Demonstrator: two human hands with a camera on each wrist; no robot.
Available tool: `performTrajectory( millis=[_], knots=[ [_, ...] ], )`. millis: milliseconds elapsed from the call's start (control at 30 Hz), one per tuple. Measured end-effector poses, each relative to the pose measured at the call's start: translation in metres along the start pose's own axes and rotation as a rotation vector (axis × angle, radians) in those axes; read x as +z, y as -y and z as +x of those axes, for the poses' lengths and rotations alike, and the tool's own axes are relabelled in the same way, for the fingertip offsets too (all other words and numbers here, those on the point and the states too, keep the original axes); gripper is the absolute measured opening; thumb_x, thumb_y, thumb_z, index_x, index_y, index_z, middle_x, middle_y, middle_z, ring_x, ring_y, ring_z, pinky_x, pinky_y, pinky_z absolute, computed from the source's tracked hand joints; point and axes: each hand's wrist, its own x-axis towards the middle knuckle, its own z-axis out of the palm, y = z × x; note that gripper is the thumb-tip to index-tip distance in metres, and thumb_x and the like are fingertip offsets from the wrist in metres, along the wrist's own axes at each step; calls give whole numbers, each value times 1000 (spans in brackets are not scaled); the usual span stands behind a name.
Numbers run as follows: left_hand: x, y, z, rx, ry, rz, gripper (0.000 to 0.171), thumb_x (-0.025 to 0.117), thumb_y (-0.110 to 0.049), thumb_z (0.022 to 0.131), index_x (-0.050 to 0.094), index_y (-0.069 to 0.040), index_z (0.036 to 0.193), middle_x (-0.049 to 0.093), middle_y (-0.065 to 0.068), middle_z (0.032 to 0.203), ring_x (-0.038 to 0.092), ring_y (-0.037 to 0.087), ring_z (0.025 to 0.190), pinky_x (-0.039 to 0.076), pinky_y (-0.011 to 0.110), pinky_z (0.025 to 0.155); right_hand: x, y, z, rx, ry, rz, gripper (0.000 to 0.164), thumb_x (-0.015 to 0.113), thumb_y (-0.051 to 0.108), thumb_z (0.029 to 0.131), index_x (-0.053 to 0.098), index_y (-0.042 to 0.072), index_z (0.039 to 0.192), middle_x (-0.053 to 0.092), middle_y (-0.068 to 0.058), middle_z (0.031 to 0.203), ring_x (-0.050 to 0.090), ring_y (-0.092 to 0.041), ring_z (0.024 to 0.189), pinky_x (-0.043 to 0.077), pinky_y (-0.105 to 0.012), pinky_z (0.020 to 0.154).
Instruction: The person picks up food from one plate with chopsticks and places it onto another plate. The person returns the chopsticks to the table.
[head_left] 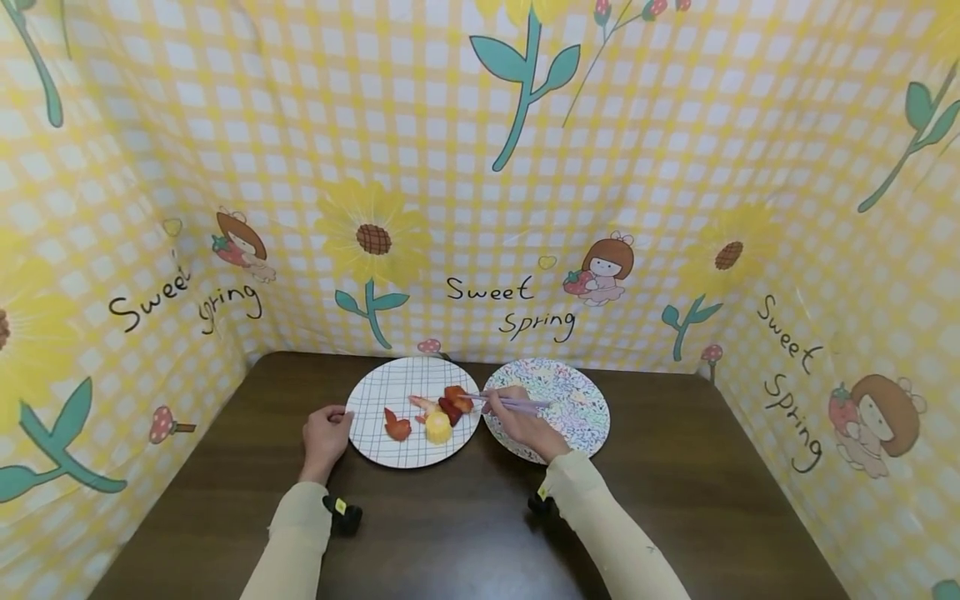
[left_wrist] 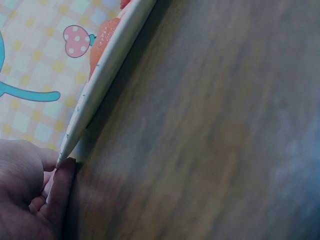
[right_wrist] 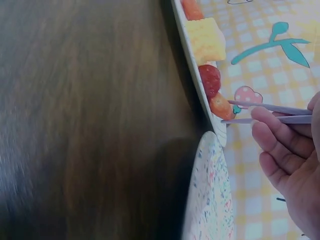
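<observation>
My left hand [head_left: 327,435] pinches the left rim of a white plate with a grid pattern [head_left: 382,383], thumb above and a finger beneath; the left wrist view shows this grip [left_wrist: 37,190]. In my right hand [head_left: 522,423] is a pair of light purple chopsticks [right_wrist: 280,119]. Their slightly parted tips are at an orange-brown food piece [head_left: 458,398] on that plate's right side; whether they touch it I cannot tell. Beside it lie a dark red piece [right_wrist: 210,80], a yellow corn chunk [head_left: 438,427] and a pinkish shrimp-like piece [head_left: 422,403]. Farther left sits another orange-red piece [head_left: 397,426].
A speckled multicolour plate [head_left: 581,408] stands just right of the grid plate, partly under my right hand. Both are on a dark brown wooden table [head_left: 450,533]. Yellow checked cloth [head_left: 420,167] with flower prints hangs behind and at both sides.
</observation>
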Motion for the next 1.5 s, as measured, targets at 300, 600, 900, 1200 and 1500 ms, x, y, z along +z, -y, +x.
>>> performTrajectory(
  millis=[300,600,900,1200,1500],
  knots=[
    [1,-5,1,-10,13,-16,31,62,-19,100,70,8,113,69,25,103,65,36,95,48,43,80,-14,7,-3,5,-88,79,56,31,35,111,70,-5,105,68,-21,95,44,-23,53,40,-31,48],
    [1,0,-1,-22,25,-11,32,62,-19,100,69,8,114,69,25,104,64,37,97,49,43,81,-78,14,-37,-41,-183,62,45,28,14,111,41,2,153,61,-22,108,61,-31,94,49,-46,89],
    [0,0,0,-15,24,-6,32,62,-19,100,70,8,115,69,24,104,65,35,95,48,38,76,-129,-15,-78,121,-254,-62,29,44,16,108,67,0,118,42,1,57,32,-6,44,32,-27,45],
    [-2,-1,-1,-3,24,-1,31,62,-18,100,69,9,114,69,26,104,65,37,96,49,41,79,-153,-54,-115,385,-242,-390,35,49,11,100,56,-9,128,61,-17,84,53,-26,66,44,-39,62],
    [0,0,-2,12,11,6,31,63,-18,99,70,10,111,70,26,100,66,38,93,49,41,78,-152,-76,-134,646,-115,-638,53,41,2,96,30,-31,136,60,-44,104,65,-52,88,53,-59,78]
  ],
)
